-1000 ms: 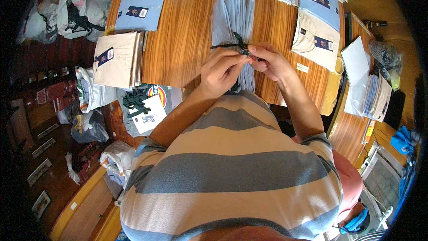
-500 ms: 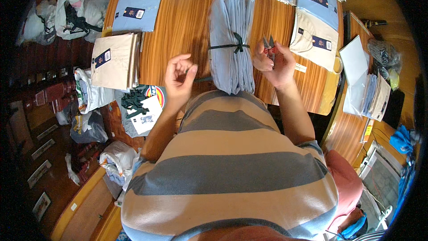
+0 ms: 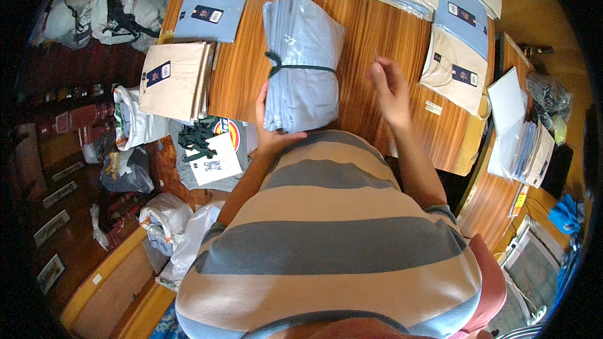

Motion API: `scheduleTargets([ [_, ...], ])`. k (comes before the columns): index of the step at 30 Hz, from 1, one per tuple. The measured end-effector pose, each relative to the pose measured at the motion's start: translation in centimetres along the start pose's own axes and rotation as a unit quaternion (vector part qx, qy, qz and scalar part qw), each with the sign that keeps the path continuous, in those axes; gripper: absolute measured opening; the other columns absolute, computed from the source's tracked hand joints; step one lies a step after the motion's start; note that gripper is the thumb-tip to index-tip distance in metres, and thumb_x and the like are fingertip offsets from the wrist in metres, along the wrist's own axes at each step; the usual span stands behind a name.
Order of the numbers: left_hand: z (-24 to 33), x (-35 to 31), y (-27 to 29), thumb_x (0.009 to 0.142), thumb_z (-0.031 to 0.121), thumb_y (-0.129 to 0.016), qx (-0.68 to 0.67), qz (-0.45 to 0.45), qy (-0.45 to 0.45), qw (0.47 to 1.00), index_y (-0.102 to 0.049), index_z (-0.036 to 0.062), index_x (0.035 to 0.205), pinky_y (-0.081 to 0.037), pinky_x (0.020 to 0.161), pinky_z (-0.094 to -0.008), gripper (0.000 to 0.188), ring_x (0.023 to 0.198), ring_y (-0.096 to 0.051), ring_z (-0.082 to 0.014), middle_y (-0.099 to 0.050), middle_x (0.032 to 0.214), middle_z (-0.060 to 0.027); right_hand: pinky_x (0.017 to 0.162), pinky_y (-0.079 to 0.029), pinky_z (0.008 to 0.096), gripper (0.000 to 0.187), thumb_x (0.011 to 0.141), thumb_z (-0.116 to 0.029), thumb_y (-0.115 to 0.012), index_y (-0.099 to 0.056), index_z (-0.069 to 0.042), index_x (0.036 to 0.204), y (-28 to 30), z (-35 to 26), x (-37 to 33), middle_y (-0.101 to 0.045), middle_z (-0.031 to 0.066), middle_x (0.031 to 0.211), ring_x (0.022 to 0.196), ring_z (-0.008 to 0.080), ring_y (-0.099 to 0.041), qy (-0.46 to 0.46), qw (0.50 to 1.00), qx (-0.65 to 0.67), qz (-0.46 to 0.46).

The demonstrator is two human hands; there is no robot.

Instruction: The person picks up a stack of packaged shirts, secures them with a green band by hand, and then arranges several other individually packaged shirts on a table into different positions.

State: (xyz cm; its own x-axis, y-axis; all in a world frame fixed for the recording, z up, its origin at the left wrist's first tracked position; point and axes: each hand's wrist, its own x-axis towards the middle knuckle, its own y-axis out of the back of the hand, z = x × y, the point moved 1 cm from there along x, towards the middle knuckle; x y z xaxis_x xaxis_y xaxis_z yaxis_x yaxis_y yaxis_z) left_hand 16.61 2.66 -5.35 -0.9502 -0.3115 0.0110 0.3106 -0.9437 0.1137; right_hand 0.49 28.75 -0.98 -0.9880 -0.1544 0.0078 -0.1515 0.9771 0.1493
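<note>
A bundle of folded light-blue garments [image 3: 304,97] in clear plastic stands tilted on the wooden table in front of me. A dark green cloth strip [image 3: 308,68] runs round its middle, with the knot at the bundle's left edge. My left hand [image 3: 274,140] grips the bundle at its lower left, fingers behind it and thumb along the bottom. To the right of the bundle and apart from it, my right hand [image 3: 394,97] is closed round the thread snips [image 3: 377,54]. Only a thin tip of them shows; the rest is hidden by the fingers.
A stack of packed beige garments [image 3: 166,88] lies at the table's left edge, a blue one [image 3: 210,11] behind it. More beige garments [image 3: 453,59] lie right. Dark green strips [image 3: 198,138] hang below left. Bare wooden tabletop [image 3: 402,37] shows between.
The bundle has turned and shifted left, so its knot faces left and a broad side shows. My left hand has taken hold of it. My right hand has turned, hiding the red-handled snips.
</note>
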Motion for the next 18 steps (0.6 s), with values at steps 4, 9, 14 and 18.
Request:
scheduleTargets([
  [4,-6.6,-2.7,1.7,0.056,0.035,-0.103,-0.082,0.039,0.163,0.982,-0.03,-0.0049,0.153,-0.037,0.117,-0.0456,0.128,0.137,-0.047,-0.0277,-0.045,0.151,-0.0154,0.077,-0.057,0.0486,0.041,0.094,-0.041,-0.073,-0.066,-0.002,0.109,7.7,5.3,-1.9,-0.067,0.0211,0.109,0.091,0.0383,-0.069,0.057,0.857,-0.512,0.001],
  [9,-7.6,-1.6,2.7,0.084,0.038,-0.082,-0.358,0.128,0.122,0.917,-0.037,-0.0002,0.15,-0.039,0.115,-0.0484,0.088,0.134,-0.051,-0.0288,-0.051,0.146,-0.0135,0.083,-0.056,0.0489,0.047,0.09,-0.043,-0.077,-0.068,-0.001,0.111,7.1,2.4,-1.6,-0.067,0.0215,0.111,0.102,0.0403,-0.066,0.13,0.807,-0.575,0.01],
  [14,-7.4,0.9,7.3,0.091,0.049,-0.067,-0.427,0.067,0.143,0.891,-0.046,0.0036,0.146,-0.041,0.113,-0.0508,0.074,0.133,-0.054,-0.0323,-0.056,0.144,-0.0121,0.091,-0.053,0.044,0.047,0.091,-0.041,-0.076,-0.07,0.001,0.111,-1.8,-3.0,7.9,-0.069,0.0211,0.106,0.104,0.0385,-0.066,0.233,0.926,-0.292,-0.059],
  [18,-5.7,2.3,8.9,0.096,0.042,-0.066,-0.341,0.142,0.139,0.919,-0.039,0.0053,0.151,-0.04,0.112,-0.0503,0.071,0.134,-0.052,-0.0301,-0.052,0.148,-0.0138,0.096,-0.052,0.0414,0.052,0.093,-0.046,-0.074,-0.07,0.002,0.113,-8.2,-2.1,15.0,-0.071,0.0196,0.117,0.111,0.0326,-0.068,0.127,0.956,-0.178,-0.197],
])
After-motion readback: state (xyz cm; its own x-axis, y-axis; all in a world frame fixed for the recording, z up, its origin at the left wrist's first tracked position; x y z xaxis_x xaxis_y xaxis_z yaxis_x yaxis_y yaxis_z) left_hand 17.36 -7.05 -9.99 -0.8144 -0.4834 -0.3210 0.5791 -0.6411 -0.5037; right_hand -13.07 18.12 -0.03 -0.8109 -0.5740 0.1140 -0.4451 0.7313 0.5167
